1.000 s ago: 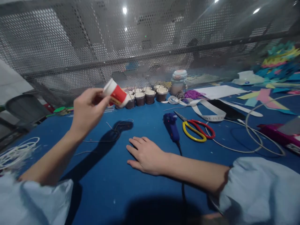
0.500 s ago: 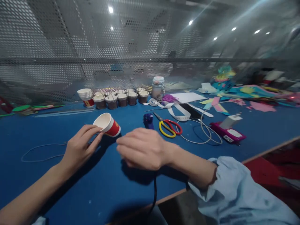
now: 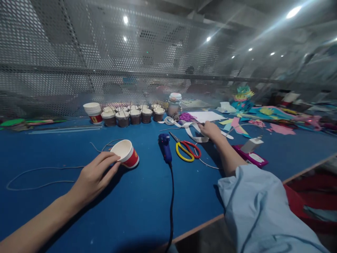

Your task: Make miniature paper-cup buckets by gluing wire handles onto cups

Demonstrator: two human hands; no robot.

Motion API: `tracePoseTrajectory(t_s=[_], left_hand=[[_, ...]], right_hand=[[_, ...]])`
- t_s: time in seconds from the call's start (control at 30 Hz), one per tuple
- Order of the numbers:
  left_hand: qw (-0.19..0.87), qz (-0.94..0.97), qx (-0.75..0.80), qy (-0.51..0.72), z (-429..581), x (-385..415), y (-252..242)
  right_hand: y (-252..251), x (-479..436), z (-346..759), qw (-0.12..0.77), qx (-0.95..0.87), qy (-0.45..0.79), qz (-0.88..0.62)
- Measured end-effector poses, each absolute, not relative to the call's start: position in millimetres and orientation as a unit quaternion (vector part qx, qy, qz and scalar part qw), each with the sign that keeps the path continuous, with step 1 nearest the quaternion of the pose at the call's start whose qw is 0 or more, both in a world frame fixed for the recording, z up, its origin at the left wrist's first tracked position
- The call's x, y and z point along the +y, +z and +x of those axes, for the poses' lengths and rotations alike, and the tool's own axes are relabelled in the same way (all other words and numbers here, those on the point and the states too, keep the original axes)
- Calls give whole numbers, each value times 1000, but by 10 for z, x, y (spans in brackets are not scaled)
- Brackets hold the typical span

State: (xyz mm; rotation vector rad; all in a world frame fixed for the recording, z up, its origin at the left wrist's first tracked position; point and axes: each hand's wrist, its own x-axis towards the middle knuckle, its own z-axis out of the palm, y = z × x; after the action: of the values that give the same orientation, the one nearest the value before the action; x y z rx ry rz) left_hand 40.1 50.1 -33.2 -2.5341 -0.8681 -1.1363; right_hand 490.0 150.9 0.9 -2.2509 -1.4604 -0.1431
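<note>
The left hand pinched a paper cup by the rim, grip nearly closed; the cup tilted rightward from it, between the surface's near and far edges. The right hand, nearer the far edge, met the ribbon, its hold indiscernible.

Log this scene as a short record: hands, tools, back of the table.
Left hand: grips a cup at its rim, cup tilted
Right hand: beside the ribbon; grip unclear
Tools: blue glue gun, left of scissors with one yellow and one red handle
Back, left to right: cup stack, dark tubs, bottle, purple yarn
Table: blue
</note>
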Motion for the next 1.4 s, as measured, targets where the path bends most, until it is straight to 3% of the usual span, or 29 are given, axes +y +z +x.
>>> tracePoseTrajectory(t_s=[0.13, 0.37, 0.6, 1.4], left_hand=[[117, -870, -287, -384, 403, 486, -327], [123, -869, -284, -386, 389, 479, -334], [106, -867, -285, -394, 404, 490, -339], [88, -868, -285, -397, 350, 475, -361]], right_hand=[[-61, 1594, 5043, 195, -534, -5, -823], [-111, 1607, 5344, 170, -446, -49, -878], [-328, 1616, 5452, 112, -413, -11, -904], [-305, 1574, 5326, 103, -396, -44, -911]])
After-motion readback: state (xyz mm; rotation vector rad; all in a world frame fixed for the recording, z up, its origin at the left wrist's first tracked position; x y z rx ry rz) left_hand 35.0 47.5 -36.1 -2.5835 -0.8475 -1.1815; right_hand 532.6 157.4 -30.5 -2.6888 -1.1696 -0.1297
